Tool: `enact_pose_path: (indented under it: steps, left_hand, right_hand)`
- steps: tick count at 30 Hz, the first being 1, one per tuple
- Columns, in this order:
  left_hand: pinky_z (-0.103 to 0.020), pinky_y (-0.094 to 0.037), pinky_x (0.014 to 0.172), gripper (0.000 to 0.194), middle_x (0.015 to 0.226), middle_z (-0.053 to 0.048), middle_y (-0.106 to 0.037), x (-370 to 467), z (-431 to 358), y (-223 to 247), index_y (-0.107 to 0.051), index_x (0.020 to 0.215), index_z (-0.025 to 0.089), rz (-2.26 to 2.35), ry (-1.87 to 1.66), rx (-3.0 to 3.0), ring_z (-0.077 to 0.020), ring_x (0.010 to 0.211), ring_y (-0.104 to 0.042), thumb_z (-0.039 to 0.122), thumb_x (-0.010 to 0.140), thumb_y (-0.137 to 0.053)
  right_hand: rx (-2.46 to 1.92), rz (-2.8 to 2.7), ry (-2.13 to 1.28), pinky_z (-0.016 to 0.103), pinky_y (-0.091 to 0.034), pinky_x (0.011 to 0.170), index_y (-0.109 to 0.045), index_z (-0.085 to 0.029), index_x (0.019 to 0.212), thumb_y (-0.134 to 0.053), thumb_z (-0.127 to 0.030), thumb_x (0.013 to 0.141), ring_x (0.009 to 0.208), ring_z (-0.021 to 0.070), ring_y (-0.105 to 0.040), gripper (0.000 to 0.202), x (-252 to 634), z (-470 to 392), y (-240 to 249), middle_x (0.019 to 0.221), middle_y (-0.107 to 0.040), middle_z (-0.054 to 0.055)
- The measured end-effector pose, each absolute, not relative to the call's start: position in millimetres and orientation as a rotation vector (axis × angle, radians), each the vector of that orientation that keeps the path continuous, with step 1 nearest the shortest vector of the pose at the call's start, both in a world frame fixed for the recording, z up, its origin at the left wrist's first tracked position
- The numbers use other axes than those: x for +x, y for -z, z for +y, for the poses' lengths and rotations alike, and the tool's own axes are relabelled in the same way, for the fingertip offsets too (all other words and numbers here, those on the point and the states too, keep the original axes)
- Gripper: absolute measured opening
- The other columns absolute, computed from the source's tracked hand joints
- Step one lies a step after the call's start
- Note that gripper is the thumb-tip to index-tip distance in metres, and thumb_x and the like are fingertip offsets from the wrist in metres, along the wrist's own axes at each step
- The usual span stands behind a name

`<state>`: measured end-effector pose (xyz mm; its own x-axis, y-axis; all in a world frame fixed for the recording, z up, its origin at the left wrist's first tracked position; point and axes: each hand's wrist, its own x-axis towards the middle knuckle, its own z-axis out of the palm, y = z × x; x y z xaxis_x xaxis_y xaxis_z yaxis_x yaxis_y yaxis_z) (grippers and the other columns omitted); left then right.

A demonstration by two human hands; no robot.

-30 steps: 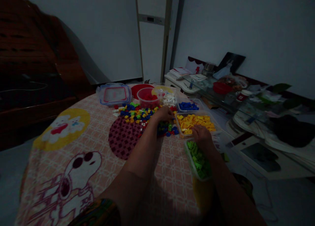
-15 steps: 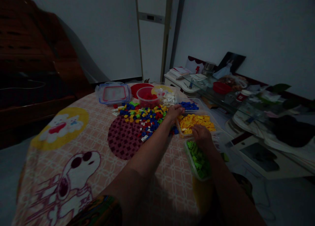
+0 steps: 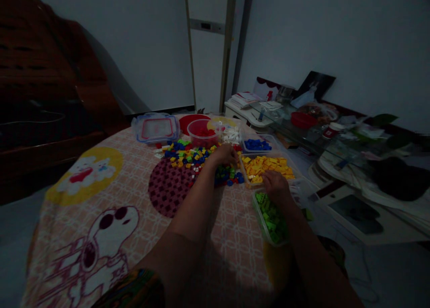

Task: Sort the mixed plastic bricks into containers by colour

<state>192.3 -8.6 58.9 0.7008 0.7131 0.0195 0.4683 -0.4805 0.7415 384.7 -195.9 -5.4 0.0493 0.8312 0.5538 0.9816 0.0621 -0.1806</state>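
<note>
A mixed pile of small building bricks in several colours lies on the table. Over its right end is my left hand, fingers bent down and closed; what they hold, if anything, is hidden. My right hand rests by the near edge of a clear box of yellow bricks, its fingers drawn together, contents not visible. Under that wrist stands a box of green bricks. Behind the yellow box sits a tray of blue bricks. White bricks and a round tub of red bricks stand farther back.
A clear lid with blue edging lies at the back left of the patterned tablecloth. On the right, a glass-topped stand carries papers, a red bowl and other clutter. A wooden bench is at left.
My left hand has moved left, from beside the blue and yellow boxes to above the mixed pile. My right hand has stayed nearly still.
</note>
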Motion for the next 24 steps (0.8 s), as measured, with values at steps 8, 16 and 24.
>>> enact_pose_path:
  steps: [8,16,24]
  left_hand:
    - [-0.031,-0.051,0.073,0.020,0.061,-0.008,-0.071,211.3,-30.7,-56.9,-0.076,0.060,0.018,0.956,-0.064,2.374,-0.0276,0.074,-0.069,0.008,0.046,-0.085]
    - [-0.029,-0.051,0.074,0.017,0.059,-0.005,-0.069,212.0,-33.3,-58.0,-0.074,0.058,0.020,0.970,-0.042,2.400,-0.0246,0.073,-0.069,0.011,0.050,-0.085]
    - [-0.022,-0.043,0.057,0.007,0.053,0.000,-0.064,190.4,-12.0,-59.3,-0.073,0.058,0.015,0.929,-0.329,2.229,-0.0137,0.055,-0.059,0.009,0.061,-0.074]
  right_hand:
    - [-1.789,-1.780,0.378,0.039,-0.049,0.089,-0.071,-0.021,0.083,-0.042,-0.024,0.094,0.090,0.0242,-0.063,0.030,384.7,-194.6,9.0,0.087,-0.072,0.011]
    - [-1.778,-1.786,0.384,0.043,-0.049,0.095,-0.072,-0.019,0.092,-0.043,-0.025,0.095,0.100,0.0261,-0.064,0.030,387.9,-194.3,13.0,0.099,-0.073,0.015]
    - [-1.755,-1.801,0.436,0.040,-0.049,0.091,-0.071,-0.019,0.087,-0.043,-0.025,0.095,0.094,0.0247,-0.064,0.030,389.3,-193.7,13.8,0.093,-0.073,0.013]
